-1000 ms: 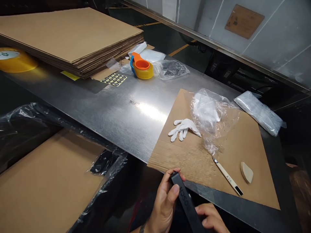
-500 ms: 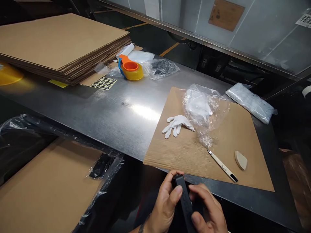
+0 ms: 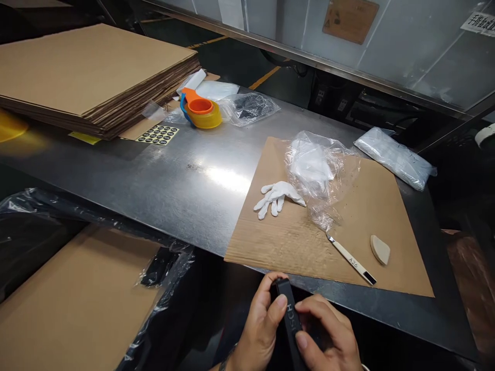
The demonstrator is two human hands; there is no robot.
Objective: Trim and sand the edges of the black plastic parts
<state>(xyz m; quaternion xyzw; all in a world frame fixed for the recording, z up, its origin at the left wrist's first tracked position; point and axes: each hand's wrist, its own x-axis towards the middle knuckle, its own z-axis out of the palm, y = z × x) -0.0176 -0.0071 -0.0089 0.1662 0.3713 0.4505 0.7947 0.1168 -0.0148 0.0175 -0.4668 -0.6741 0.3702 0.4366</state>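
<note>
A long black bar-shaped piece (image 3: 291,319) with raised lettering, "SCH" legible, is held below the table's front edge. My left hand (image 3: 261,322) is closed round its upper end, thumb on the lettered face. At its right side, my right hand (image 3: 328,330) grips with bent index finger and thumb; its other fingers are partly hidden. Beyond my hands, a cardboard sheet (image 3: 266,242) bears a white glove (image 3: 279,196), a crumpled clear bag (image 3: 317,165) with white contents, a pale-handled tool (image 3: 350,260) marked A26, and a beige wedge-shaped pad (image 3: 380,250).
A metal table (image 3: 174,190) carries a cardboard stack (image 3: 96,67), an orange-and-yellow tape dispenser (image 3: 201,111), a sticker sheet (image 3: 158,135) and a wrapped clear packet (image 3: 396,157). Lower left stands a plastic-lined box (image 3: 77,299) with cardboard inside.
My right index finger and thumb have closed in against the black piece. It has turned slightly, so its lettering shows more clearly. The whole view has shifted a little.
</note>
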